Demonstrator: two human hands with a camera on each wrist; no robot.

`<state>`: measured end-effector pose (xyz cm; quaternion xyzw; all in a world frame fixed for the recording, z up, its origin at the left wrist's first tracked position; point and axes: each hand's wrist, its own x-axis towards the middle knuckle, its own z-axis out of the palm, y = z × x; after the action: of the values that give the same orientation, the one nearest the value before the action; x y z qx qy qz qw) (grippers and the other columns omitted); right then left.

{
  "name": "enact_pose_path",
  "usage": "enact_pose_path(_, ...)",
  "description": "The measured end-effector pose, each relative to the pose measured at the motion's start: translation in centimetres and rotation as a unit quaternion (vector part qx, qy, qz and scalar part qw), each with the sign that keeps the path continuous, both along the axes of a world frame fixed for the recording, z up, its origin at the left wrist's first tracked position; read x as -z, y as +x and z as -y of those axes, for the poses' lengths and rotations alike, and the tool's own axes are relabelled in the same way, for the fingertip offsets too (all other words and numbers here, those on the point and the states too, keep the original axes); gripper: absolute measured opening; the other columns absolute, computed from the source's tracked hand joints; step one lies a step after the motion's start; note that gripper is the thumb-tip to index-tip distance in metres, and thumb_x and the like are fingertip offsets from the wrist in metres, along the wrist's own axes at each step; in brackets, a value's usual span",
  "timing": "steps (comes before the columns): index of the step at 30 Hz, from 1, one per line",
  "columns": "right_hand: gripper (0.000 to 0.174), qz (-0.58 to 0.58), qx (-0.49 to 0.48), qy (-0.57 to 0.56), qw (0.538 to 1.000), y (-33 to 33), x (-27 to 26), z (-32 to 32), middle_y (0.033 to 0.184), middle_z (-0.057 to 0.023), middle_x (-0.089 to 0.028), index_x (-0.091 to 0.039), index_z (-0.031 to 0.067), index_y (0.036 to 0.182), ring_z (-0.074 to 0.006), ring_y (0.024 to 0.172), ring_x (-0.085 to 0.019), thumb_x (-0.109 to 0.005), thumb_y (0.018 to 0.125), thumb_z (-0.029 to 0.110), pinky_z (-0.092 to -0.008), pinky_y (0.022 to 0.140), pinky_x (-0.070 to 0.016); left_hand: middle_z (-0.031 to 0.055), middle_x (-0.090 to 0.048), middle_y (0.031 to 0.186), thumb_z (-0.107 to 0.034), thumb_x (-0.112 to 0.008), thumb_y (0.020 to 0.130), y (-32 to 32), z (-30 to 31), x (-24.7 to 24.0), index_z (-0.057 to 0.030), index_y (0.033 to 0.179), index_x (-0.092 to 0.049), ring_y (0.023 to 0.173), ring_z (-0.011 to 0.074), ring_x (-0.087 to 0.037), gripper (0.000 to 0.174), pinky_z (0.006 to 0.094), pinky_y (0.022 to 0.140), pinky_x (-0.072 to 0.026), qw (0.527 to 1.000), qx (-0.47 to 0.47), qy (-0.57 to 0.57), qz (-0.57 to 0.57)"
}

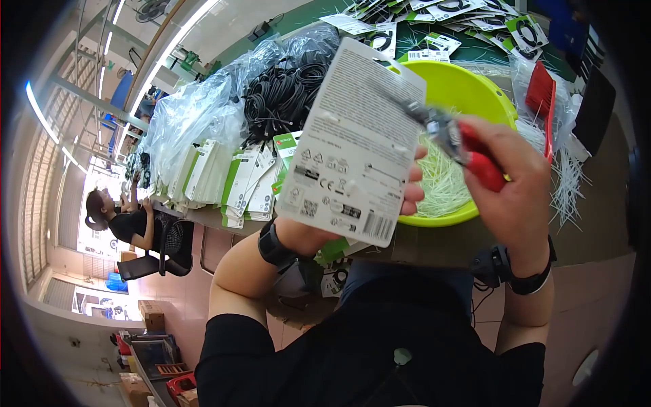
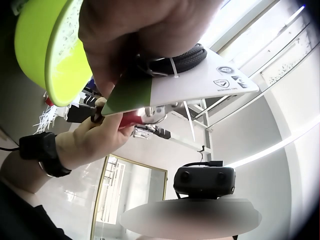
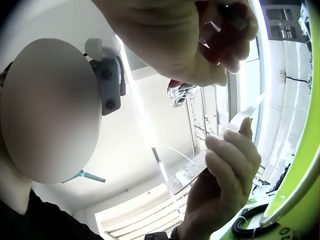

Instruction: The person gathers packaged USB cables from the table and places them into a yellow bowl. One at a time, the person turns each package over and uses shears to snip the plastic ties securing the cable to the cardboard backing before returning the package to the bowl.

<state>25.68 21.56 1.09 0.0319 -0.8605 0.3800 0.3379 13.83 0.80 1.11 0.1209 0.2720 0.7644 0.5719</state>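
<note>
My left hand (image 1: 306, 235) grips a white printed packaging card (image 1: 352, 146), its text-covered back facing the head camera. On the card's other side, in the left wrist view, lies a coiled black cable (image 2: 181, 62) bound with a white tie. My right hand (image 1: 517, 186) holds red-handled cutting pliers (image 1: 483, 168), their blurred metal head overlapping the card's right edge in the head view. A thin white strip (image 3: 182, 155) sticks out from the card in the right wrist view. Behind the card stands a yellow-green basin (image 1: 498, 102) with many thin pale strips (image 1: 444, 180) inside.
Black cables (image 1: 281, 91) lie in a heap beside clear plastic bags (image 1: 203, 112). White and green cards (image 1: 251, 180) stand stacked at the table's near left; more carded cables (image 1: 525, 34) cover the back. A red brush (image 1: 542, 95) lies right of the basin. Another person (image 1: 129, 220) sits far left.
</note>
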Motion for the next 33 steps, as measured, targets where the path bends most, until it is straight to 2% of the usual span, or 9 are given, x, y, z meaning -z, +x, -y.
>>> enact_pose_path(2, 0.051, -0.035, 0.004, -0.031, 0.999, 0.0, 0.1, -0.1, 0.105, -0.014, -0.06, -0.059, 0.0061, 0.115, -0.0321, 0.093, -0.059, -0.066, 0.066, -0.004, -0.0384, 0.079, -0.0482, 0.0224, -0.045, 0.131, -0.049, -0.044, 0.092, -1.1, -0.3, 0.9, 0.0, 0.139, -0.027, 0.112, 0.0309, -0.054, 0.07, 0.0436, 0.096, -0.0454, 0.999, 0.014, 0.048, -0.002)
enact_pose_path(4, 0.051, -0.047, 0.022, 0.076, 0.996, 0.3, 0.0, 0.0, 0.104, -0.0144, -0.06, -0.058, 0.0055, 0.115, -0.0324, 0.092, -0.058, -0.066, 0.065, -0.004, -0.0385, 0.078, -0.0481, 0.0208, -0.043, 0.133, -0.046, -0.046, 0.092, -1.4, -0.2, 1.1, -0.0014, 0.14, -0.027, 0.115, 0.029, -0.052, 0.068, 0.0432, 0.098, -0.0439, 0.997, 0.018, 0.07, -0.001)
enact_pose_path(7, 0.051, -0.047, 0.03, 0.139, 0.989, 0.4, 0.2, 0.4, 0.103, -0.0147, -0.06, -0.058, 0.0051, 0.115, -0.0326, 0.091, -0.058, -0.066, 0.065, -0.004, -0.0387, 0.078, -0.048, 0.0161, -0.038, 0.139, -0.042, -0.051, 0.091, -1.4, -0.1, 0.8, -0.0073, 0.141, -0.027, 0.121, 0.0248, -0.048, 0.066, 0.0394, 0.101, -0.042, 0.982, -0.051, 0.024, -0.182)
enact_pose_path(11, 0.051, -0.029, 0.029, 0.167, 0.985, 0.2, 0.2, 1.0, 0.101, -0.0149, -0.06, -0.059, 0.0049, 0.114, -0.0325, 0.089, -0.058, -0.067, 0.065, -0.003, -0.0385, 0.077, -0.048, 0.0242, -0.03, 0.142, -0.047, -0.047, 0.091, -0.8, -0.4, 0.6, -0.0059, 0.14, -0.03, 0.116, 0.0297, -0.051, 0.066, 0.0441, 0.093, -0.0488, 0.947, -0.093, -0.032, -0.307)
enact_pose_path(18, 0.048, -0.004, 0.004, 0.159, 0.987, 0.0, 1.4, 0.9, 0.102, -0.0151, -0.06, -0.058, 0.0043, 0.114, -0.0309, 0.085, -0.059, -0.067, 0.068, -0.002, -0.0352, 0.075, -0.0482, 0.0176, -0.038, 0.138, -0.038, -0.049, 0.093, -1.1, -0.7, 1.0, -0.0065, 0.142, -0.024, 0.118, 0.0233, -0.05, 0.063, 0.0395, 0.096, -0.0458, 0.984, -0.068, 0.063, -0.155)
enact_pose_path(21, 0.047, 0.055, -0.075, 0.007, 0.996, -0.3, 1.6, 0.1, 0.105, -0.0158, -0.06, -0.057, 0.003, 0.116, -0.0296, 0.085, -0.06, -0.066, 0.07, -0.001, -0.0323, 0.076, -0.048, 0.0133, -0.047, 0.131, -0.034, -0.048, 0.094, -2.5, -0.6, 1.0, -0.0065, 0.14, -0.026, 0.114, 0.0205, -0.053, 0.057, 0.0376, 0.097, -0.0453, 0.989, -0.058, 0.088, -0.106)
enact_pose_path(24, 0.047, 0.021, -0.029, -0.052, 0.998, 0.2, 1.6, -0.7, 0.106, -0.016, -0.06, -0.057, 0.0027, 0.117, -0.029, 0.086, -0.061, -0.066, 0.071, -0.001, -0.0311, 0.077, -0.0477, 0.0115, -0.055, 0.12, -0.031, -0.048, 0.095, -3.1, 0.0, 0.3, -0.0046, 0.135, -0.033, 0.107, 0.0194, -0.057, 0.05, 0.0365, 0.094, -0.0481, 0.993, -0.071, 0.095, -0.018)
enact_pose_path(27, 0.048, 0.008, 0.006, -0.052, 0.999, 0.7, 1.4, -1.5, 0.107, -0.0161, -0.06, -0.057, 0.0028, 0.117, -0.0287, 0.088, -0.061, -0.066, 0.071, -0.001, -0.0309, 0.079, -0.0475, 0.0082, -0.06, 0.107, -0.024, -0.047, 0.096, -2.0, -0.3, -2.3, -0.0043, 0.125, -0.042, 0.098, 0.0175, -0.061, 0.035, 0.0337, 0.087, -0.0519, 0.909, -0.27, -0.095, -0.304)
enact_pose_path(33, 0.052, 0.058, 0.071, 0.135, 0.987, 1.5, 0.0, -1.0, 0.103, -0.0156, -0.06, -0.057, 0.0042, 0.116, -0.0299, 0.091, -0.059, -0.067, 0.066, -0.001, -0.035, 0.082, -0.0472, 0.0086, -0.059, 0.109, -0.017, -0.046, 0.097, -2.5, -0.1, -1.2, -0.0042, 0.12, -0.045, 0.097, 0.016, -0.061, 0.026, 0.0318, 0.082, -0.0536, 0.878, -0.34, -0.066, -0.329)
